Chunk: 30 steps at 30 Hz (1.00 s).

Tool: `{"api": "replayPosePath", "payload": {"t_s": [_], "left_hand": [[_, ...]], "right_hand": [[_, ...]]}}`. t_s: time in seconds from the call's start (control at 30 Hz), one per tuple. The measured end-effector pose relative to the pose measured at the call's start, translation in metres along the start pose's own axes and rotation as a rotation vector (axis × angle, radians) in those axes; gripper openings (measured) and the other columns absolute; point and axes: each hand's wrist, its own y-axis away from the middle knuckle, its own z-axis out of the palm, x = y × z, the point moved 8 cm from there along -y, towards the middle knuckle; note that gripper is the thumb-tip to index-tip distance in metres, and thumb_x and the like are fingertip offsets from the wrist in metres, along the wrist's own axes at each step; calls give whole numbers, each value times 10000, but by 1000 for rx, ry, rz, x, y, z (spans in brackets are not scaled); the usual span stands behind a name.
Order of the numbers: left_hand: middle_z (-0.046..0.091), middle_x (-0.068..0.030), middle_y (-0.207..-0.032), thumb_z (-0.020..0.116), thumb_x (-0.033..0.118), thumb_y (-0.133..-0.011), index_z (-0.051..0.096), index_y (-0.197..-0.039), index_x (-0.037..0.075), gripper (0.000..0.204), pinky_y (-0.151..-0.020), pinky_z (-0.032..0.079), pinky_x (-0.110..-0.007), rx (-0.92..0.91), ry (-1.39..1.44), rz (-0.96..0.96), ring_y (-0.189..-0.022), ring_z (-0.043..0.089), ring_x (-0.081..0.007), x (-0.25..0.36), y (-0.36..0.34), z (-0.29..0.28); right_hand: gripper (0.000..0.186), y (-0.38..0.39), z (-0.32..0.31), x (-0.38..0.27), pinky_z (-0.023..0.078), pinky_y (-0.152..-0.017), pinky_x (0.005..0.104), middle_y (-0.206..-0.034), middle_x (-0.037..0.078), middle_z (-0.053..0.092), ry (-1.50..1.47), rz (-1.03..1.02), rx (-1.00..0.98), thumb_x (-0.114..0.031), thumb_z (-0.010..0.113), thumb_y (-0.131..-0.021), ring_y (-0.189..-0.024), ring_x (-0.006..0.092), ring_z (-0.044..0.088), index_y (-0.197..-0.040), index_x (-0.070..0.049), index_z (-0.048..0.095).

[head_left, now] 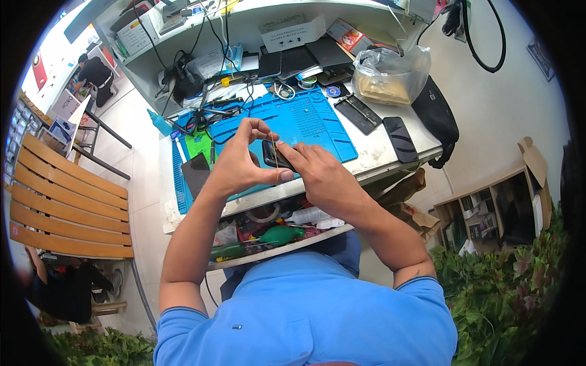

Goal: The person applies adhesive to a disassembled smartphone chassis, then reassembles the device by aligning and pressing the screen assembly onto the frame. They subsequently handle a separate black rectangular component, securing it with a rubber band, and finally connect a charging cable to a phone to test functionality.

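Over the blue mat (329, 137), my left hand (241, 163) is curved open around a small black phone (271, 155), with a yellow rubber band (272, 141) stretched between its index finger and thumb. My right hand (320, 174) grips the phone, its fingers lying over the near end. A dark flat sheet (195, 177) lies left of my hands, beside a green board (198, 143) and some tools.
A second phone (400, 139), an opened black device (357, 113), a plastic bag (390, 76), cables and a blue bottle (159, 122) crowd the desk. A wooden slatted seat (70, 195) stands left. Two other people (94, 73) (67, 287) are on the left.
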Motion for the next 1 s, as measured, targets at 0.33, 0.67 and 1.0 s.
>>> {"api": "replayPosePath", "payload": {"t_s": [0.33,0.67,1.0], "left_hand": [[739,-141,-1236,968,247,-756,554,-1291,63,701,-681,607,-282,17,-211,-143,-892,754,-123,-2,11,4],[814,-160,-1019,609,-129,-877,763,-872,-20,189,-893,668,-454,-284,584,406,-730,779,-220,47,97,-10],[531,-232,-1532,761,213,-1027,431,-1611,-22,711,-595,632,-238,-73,1018,-108,-794,744,-179,-27,62,-4]], "right_hand": [[696,-2,-8,23,544,-960,514,-1234,274,675,-120,142,3,58,606,-915,-1089,437,670,-1592,-36,476],[457,-1,-18,67,540,-810,357,-953,154,733,-714,400,10,-79,630,-1086,-813,221,663,-1529,-21,537],[684,-6,7,-26,555,-931,470,-1213,246,662,-170,-80,-100,50,639,-881,-1081,384,662,-1550,-12,509]]}}
